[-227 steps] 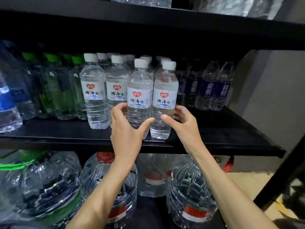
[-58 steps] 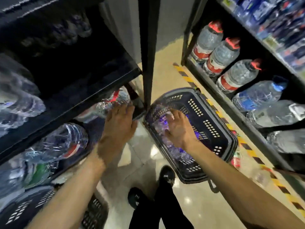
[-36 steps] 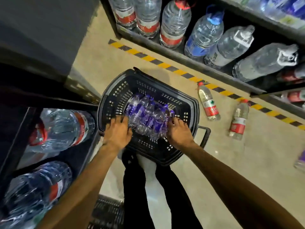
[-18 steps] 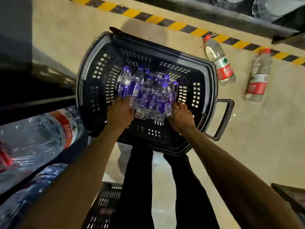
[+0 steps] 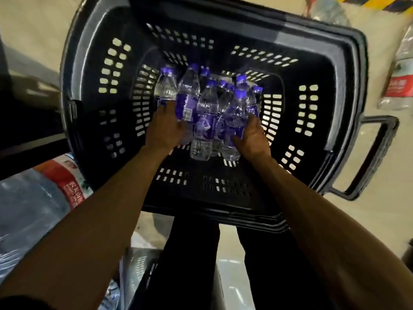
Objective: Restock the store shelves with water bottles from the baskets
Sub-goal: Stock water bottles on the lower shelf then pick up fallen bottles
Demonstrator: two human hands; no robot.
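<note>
**Q:** Hands first; what have they got?

**A:** From the head view I have the left hand (image 5: 164, 128) back-up on the left flank of a bunch of purple-labelled bottles (image 5: 207, 108); fingers curl over onto one bottle's label; fingertips are hidden, so how tight I cannot tell. The right hand (image 5: 253, 137) is on the opposite flank, palm turned inward, thumb showing, fingers wrapped behind the outer bottle. So both hands clasp the bunch between them.

**Q:** Where are the bottles?

**A:** Inside the black basket (image 5: 324, 74), about the middle of its bottom; purple caps point away from me, clear bases toward me; they are packed touching each other. Count unclear; some are stacked behind others. Whether the bunch is lifted or resting on the bottom I cannot tell.

**Q:** Around the basket?

**A:** Its handle (image 5: 375, 157) sticks out on the right. The basket sits on a pale floor (image 5: 380, 220). A red-labelled bottle (image 5: 400, 81) lies on the floor to the right, apart from the basket and blurred; a bit of yellow-black hazard stripe (image 5: 380, 1) shows at the top right. A big jug (image 5: 44, 198) with a red label is at the left, beside the basket's near corner. Black trouser legs (image 5: 190, 265) show below, between the forearms.
</note>
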